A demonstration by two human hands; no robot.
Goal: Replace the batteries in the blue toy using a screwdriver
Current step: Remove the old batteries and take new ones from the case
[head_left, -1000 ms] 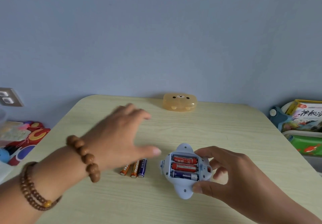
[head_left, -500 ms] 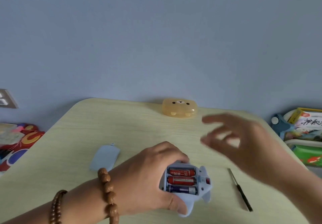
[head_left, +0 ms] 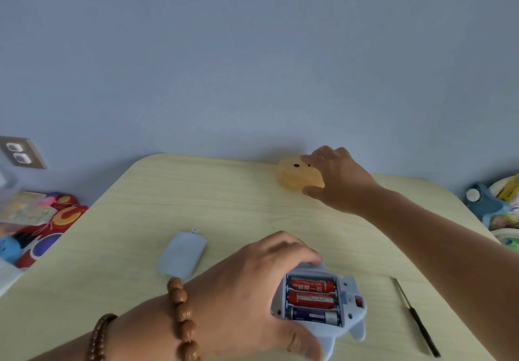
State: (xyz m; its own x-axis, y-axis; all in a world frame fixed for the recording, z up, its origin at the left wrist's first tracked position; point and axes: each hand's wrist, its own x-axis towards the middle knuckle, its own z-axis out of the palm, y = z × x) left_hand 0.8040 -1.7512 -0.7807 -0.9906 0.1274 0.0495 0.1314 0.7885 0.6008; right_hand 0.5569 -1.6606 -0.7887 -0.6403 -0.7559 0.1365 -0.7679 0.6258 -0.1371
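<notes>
The pale table (head_left: 224, 214) runs off the bottom edge. The left hand (head_left: 247, 284) grips the blue toy (head_left: 355, 329), fingers curled over its far end and thumb at its near side, hiding its left part. Beyond that wrist lies the battery cover (head_left: 181, 256). The right hand (head_left: 339, 181), stretched far out, clasps the orange case (head_left: 292, 176) between fingers and thumb, covering its right end. The thin screwdriver (head_left: 415, 318) lies right of the toy, its tip blurred. Three batteries (head_left: 311, 300) sit in the toy's open compartment.

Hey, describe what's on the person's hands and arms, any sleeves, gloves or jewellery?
No gloves or sleeves show on either arm. The left hand has two bracelets at its wrist: a large-bead bracelet of round light brown beads nearest the hand, and a small-bead bracelet of darker beads further up. The right hand and forearm wear nothing I can make out.
</notes>
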